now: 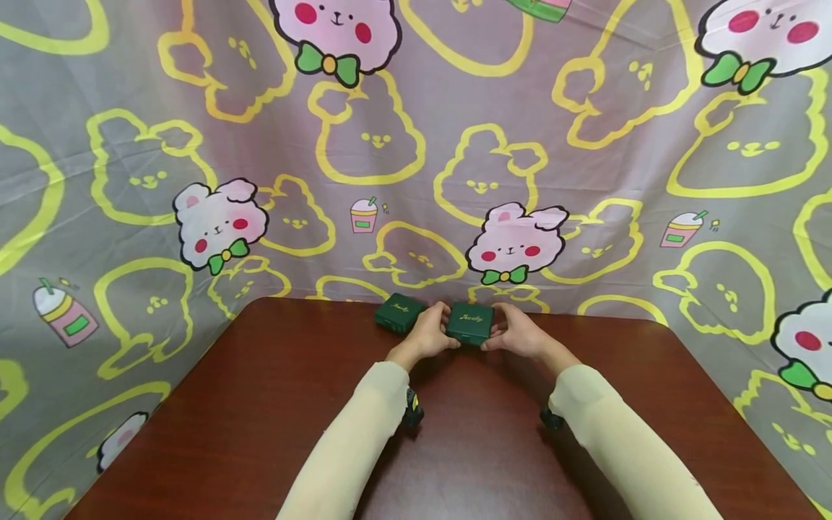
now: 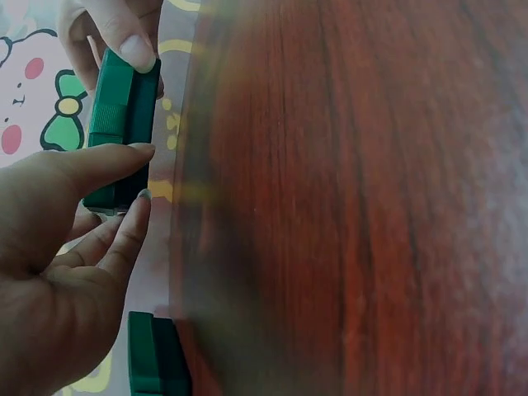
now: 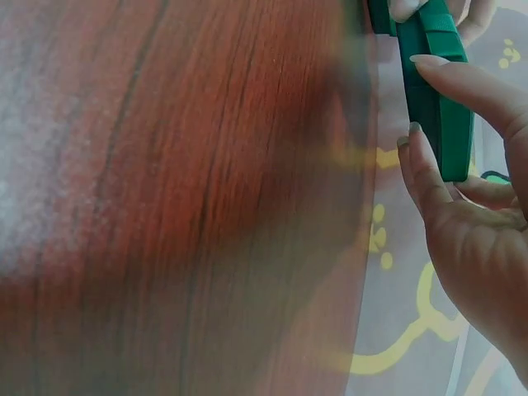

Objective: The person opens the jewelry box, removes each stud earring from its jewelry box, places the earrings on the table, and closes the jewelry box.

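Note:
A square dark green jewelry box (image 1: 469,325) with gold script on its lid is held closed between both hands near the table's back edge. My left hand (image 1: 429,334) grips its left side, thumb (image 2: 124,161) on the front face. The right hand (image 1: 520,336) holds the opposite side, its thumb (image 3: 437,70) also across the front. In both wrist views the box seems lifted slightly off the tabletop. Just left of the left hand, a second green jewelry box (image 1: 399,313) rests closed on the table, partly cut off in the left wrist view.
The brown wooden table (image 1: 273,419) stretches in front of both forearms. A grey curtain (image 1: 422,195) with cartoon rabbits hangs close behind the table and along its sides. Dark wrist devices (image 1: 412,410) sit below the cream sleeves.

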`<move>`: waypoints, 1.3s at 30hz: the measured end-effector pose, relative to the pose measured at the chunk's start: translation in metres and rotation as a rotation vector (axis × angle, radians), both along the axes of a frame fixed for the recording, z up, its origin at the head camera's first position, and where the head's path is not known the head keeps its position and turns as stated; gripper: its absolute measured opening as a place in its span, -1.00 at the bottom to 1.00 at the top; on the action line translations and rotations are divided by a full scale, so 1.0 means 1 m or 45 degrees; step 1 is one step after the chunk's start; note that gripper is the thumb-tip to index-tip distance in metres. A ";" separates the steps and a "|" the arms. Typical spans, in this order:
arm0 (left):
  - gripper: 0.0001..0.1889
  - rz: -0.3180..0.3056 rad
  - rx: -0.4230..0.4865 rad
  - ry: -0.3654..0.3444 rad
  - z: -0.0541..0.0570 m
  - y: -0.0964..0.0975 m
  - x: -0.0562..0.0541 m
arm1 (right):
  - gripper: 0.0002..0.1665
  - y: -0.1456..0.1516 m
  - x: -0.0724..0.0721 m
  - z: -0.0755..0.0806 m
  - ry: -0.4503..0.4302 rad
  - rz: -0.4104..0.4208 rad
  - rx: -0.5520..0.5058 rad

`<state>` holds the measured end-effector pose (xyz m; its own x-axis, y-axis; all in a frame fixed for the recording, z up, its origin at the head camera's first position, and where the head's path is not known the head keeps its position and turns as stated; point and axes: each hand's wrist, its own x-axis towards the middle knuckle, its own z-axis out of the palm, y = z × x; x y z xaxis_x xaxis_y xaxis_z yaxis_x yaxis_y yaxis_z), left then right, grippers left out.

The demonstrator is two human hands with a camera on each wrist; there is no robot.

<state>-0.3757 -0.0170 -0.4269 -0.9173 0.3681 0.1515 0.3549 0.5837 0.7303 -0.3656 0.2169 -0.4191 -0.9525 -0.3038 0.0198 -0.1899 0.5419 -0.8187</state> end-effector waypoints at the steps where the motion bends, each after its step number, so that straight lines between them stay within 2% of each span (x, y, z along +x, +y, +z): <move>1: -0.35 -0.009 -0.005 0.011 0.000 -0.001 0.000 | 0.17 0.000 0.001 0.000 -0.003 0.003 -0.004; 7: -0.34 -0.074 0.010 0.071 0.000 -0.009 0.004 | 0.16 0.001 0.008 -0.002 -0.001 0.016 0.000; 10: -0.33 -0.093 0.038 0.049 0.000 -0.012 0.006 | 0.18 -0.001 0.011 -0.004 0.015 0.036 -0.016; 17: -0.29 -0.079 0.061 -0.040 -0.002 -0.015 0.012 | 0.16 -0.005 0.020 0.000 0.040 0.070 -0.023; 18: -0.29 -0.080 0.064 -0.042 -0.002 -0.015 0.013 | 0.17 -0.004 0.018 -0.004 0.051 0.069 -0.014; 24: -0.24 -0.099 0.055 -0.044 0.000 -0.016 0.017 | 0.16 -0.003 0.023 -0.002 0.033 0.069 0.017; 31: -0.06 -0.128 -0.011 0.000 -0.001 -0.019 0.021 | 0.17 -0.007 0.033 0.002 0.051 0.097 0.011; 39: -0.06 -0.166 0.014 -0.006 0.001 -0.022 0.028 | 0.16 -0.007 0.040 0.002 0.066 0.141 0.021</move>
<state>-0.3479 -0.0386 -0.4259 -0.8624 0.4828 0.1520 0.4239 0.5249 0.7381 -0.3261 0.2096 -0.4171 -0.9109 -0.4078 0.0623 -0.2911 0.5284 -0.7975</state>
